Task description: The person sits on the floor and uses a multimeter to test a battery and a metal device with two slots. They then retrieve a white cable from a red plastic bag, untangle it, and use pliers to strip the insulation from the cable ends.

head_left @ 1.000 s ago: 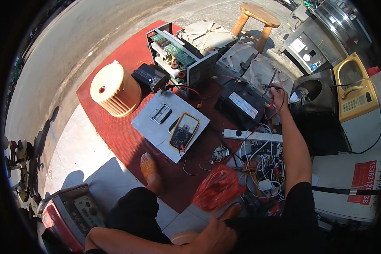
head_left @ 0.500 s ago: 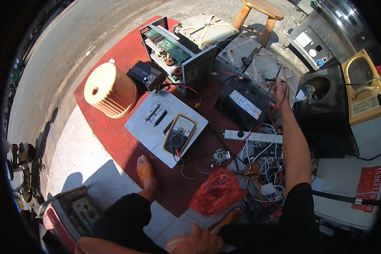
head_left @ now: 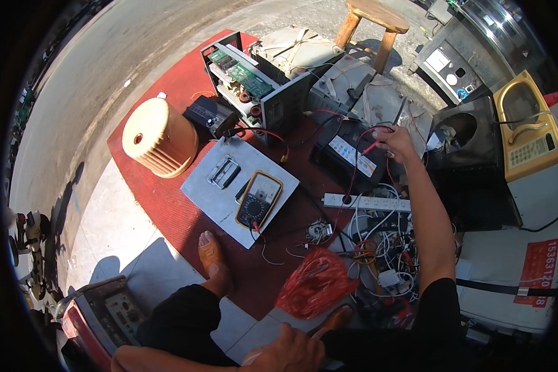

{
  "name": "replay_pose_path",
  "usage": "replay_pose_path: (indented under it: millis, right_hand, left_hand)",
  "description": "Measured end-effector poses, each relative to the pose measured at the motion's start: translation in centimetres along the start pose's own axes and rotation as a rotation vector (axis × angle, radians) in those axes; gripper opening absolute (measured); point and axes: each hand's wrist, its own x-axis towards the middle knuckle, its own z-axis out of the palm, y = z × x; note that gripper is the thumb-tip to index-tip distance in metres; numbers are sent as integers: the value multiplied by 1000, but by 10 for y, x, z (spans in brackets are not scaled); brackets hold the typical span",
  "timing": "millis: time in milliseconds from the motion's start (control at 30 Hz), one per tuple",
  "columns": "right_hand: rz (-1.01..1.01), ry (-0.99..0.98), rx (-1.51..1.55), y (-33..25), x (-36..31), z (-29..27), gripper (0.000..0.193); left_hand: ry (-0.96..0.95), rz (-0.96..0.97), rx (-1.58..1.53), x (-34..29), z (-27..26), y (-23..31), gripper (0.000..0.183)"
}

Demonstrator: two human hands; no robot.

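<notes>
My right hand (head_left: 395, 144) is raised over the right end of a black battery (head_left: 348, 152), its fingers closed round the test probes. A red probe (head_left: 371, 147) points out to the left from these fingers. The black probe's lead (head_left: 358, 144) loops down from the hand. At the bottom, my left hand (head_left: 294, 348) rests by my knee with its fingers curled in; no object shows in it. An analog multimeter (head_left: 260, 197) with a yellow rim lies on a grey metal case (head_left: 211, 201) that has a handle.
Behind the case stand a cream ribbed drum (head_left: 161, 136), a small black device (head_left: 209, 115) and an opened chassis with circuit boards (head_left: 254, 80). A white power strip (head_left: 367, 202), tangled cables (head_left: 384, 248) and a red plastic bag (head_left: 316, 282) lie nearer. A microwave (head_left: 474, 167) stands at right.
My right hand has moved left and nearer, from beyond the battery's right end to above it, bringing the probes along. My left hand stays in place. The whole view has shifted slightly.
</notes>
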Motion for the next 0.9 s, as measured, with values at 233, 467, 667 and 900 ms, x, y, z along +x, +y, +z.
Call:
replay_pose_path:
  millis: [233, 467, 667, 900]
  right_hand:
    - [-242, -129, -795, 25, -9, 18, 33]
    - [-510, 22, -1209, 25, -33, 61, 38]
    - [-644, -147, -1333, 40, -56, 108, 39]
    - [-773, -2, -1440, 53, -50, 136, 27]
  left_hand:
    - [-22, 21, 23, 1, 4, 2, 53]
    - [-45, 15, -2, 6, 14, 8, 53]
    - [-4, -17, 3, 4, 16, 10, 51]
    - [-30, 1, -41, 5, 20, 10, 49]
